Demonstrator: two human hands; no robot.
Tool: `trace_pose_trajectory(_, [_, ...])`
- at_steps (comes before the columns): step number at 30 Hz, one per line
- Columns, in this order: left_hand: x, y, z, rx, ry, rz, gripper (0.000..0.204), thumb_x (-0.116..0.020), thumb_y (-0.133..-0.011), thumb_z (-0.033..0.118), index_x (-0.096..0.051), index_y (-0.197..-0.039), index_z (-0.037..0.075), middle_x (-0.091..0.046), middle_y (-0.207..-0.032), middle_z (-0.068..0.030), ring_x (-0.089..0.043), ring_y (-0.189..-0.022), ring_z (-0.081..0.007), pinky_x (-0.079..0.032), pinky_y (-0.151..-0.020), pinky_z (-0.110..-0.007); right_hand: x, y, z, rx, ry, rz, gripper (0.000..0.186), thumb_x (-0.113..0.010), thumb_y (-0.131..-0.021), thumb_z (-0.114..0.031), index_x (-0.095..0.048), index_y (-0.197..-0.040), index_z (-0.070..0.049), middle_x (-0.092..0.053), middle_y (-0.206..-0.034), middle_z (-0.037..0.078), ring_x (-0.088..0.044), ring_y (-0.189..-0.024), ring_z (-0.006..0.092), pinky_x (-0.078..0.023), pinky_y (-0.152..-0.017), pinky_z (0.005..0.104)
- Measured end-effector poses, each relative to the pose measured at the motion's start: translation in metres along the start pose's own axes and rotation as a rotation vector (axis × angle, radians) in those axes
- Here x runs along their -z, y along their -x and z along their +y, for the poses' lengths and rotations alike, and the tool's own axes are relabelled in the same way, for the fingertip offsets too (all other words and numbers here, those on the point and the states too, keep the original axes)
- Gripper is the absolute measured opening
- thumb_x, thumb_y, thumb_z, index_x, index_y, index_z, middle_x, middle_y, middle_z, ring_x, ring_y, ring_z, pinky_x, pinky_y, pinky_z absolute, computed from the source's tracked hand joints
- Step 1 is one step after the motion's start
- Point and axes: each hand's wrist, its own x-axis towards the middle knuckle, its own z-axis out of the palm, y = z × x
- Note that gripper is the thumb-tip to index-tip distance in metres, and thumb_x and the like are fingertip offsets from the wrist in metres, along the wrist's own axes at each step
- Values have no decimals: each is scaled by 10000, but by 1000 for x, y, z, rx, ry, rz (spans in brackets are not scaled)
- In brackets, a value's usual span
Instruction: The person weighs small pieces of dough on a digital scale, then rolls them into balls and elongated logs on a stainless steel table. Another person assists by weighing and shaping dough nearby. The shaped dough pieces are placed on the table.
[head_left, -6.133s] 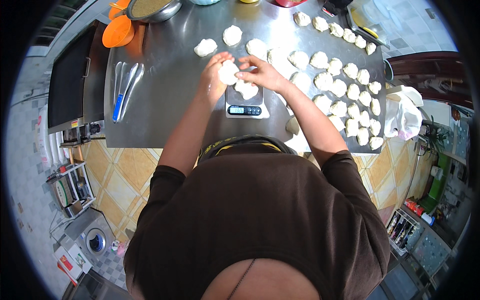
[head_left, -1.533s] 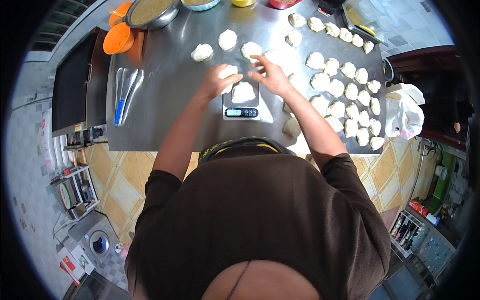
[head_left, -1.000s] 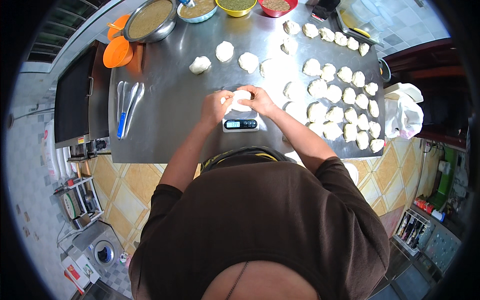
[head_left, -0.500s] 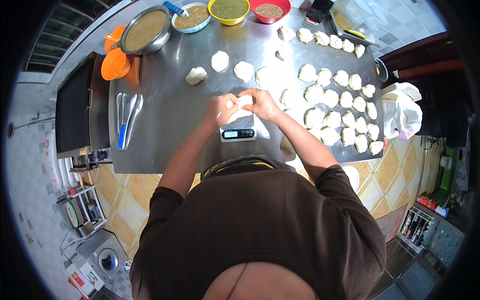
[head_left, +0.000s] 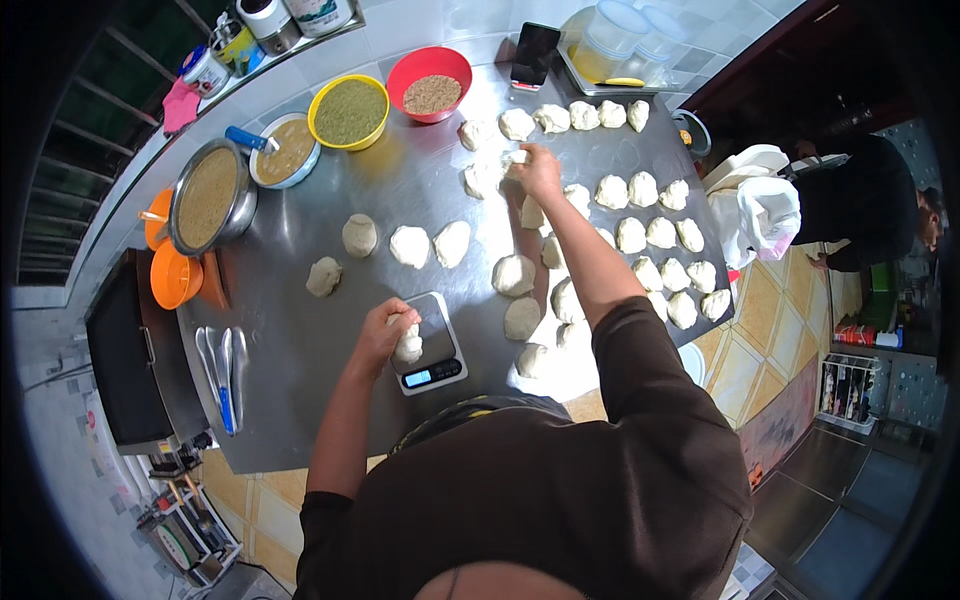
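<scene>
My left hand point(head_left: 380, 335) is closed around a lump of white dough point(head_left: 408, 347) at the left edge of the small digital kitchen scale point(head_left: 440, 340). The scale's display is lit. Out to the far right of it, my right arm stretches across the table. The fingers of my right hand point(head_left: 540, 175) are pinched together on a small bit of dough point(head_left: 515, 158). Just below and left of those fingers lies a dough piece point(head_left: 480, 181) on the metal table point(head_left: 290, 375); glare blurs whether they touch. Several more dough pieces point(head_left: 514, 275) sit right of the scale.
Along the back stand a red bowl point(head_left: 428, 107) of brown crumbs, a yellow bowl point(head_left: 348, 135) of green filling, a pale bowl point(head_left: 297, 172) and a steel pot point(head_left: 205, 200). Orange cups point(head_left: 177, 280) and tongs point(head_left: 222, 375) lie left. Another person point(head_left: 860, 205) is at far right.
My hands have parted: the right moved away to the far dough pieces, the left stayed by the scale with dough in it. The view has turned and shifted, bringing the other person into sight.
</scene>
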Motion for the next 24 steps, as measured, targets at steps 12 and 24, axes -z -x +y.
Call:
trace_pose_trajectory(12, [9,10,-24,5,190,159,83,-635,-904,139,-628,-932,61,-608,-819,5,-560,-728,-72,-459,-650,-226,16,83,19,127,429,-282,554,-733,-774,-189,-534,-1273,-52,-541,-1244,215,-489,-1184,411,-418,-1015,429])
trace_pose_trajectory(24, [40,29,-38,-83,460,498,184,-645,-926,243,-621,-855,75,-532,-765,19,-517,-693,-75,-449,-639,-259,-25,265,-126,631,9,-730,361,-738,-743,-108,-627,-1085,-82,-595,-1113,153,-566,-1113,337,-485,-937,399])
